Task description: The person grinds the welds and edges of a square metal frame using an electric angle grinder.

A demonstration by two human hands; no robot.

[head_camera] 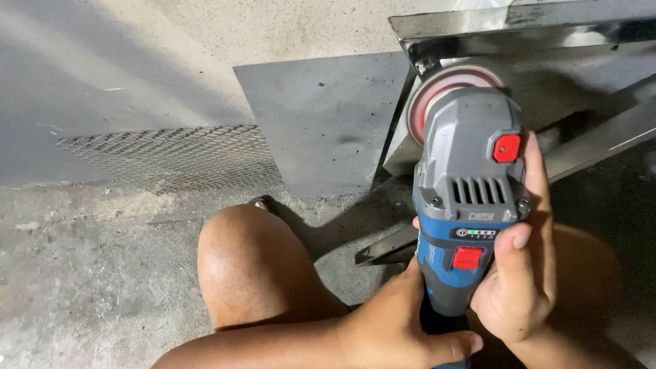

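Blue/grey tool: cordless angle grinder (468, 205), gripped two-handed, head pointed away from the wearer, lower right of centre in view.
Disc: reddish flap disc (437, 96) w/ grey rim, seen at the grinder's far end, set against the steel piece; exact contact pt hidden by the grinder head.
Red parts: spindle-lock button (506, 147) on the gear head, slide switch (468, 257) on the blue body just below a small indicator strip.
Left hand (396, 328): closed round the grinder's lower grip from the left, thumb laid across under the body.
Right hand (523, 273): wrapped on the body from the right, thumb tip resting beside the indicator strip, index finger stretched up along the grey head's side.
Workpiece: shiny stainless steel fabrication (547, 41), angled flanges, upper right, dull scuffed patch next to the disc.
Backing: dark flat metal sheet (321, 116) stood against the wall, just left of the workpiece.
Mesh: expanded metal mesh (171, 157) leant low on the wall, left of the sheet.
Knee: bare knee (249, 266) bent, left of the grinder.
Floor: rough concrete floor (89, 273), dusty.
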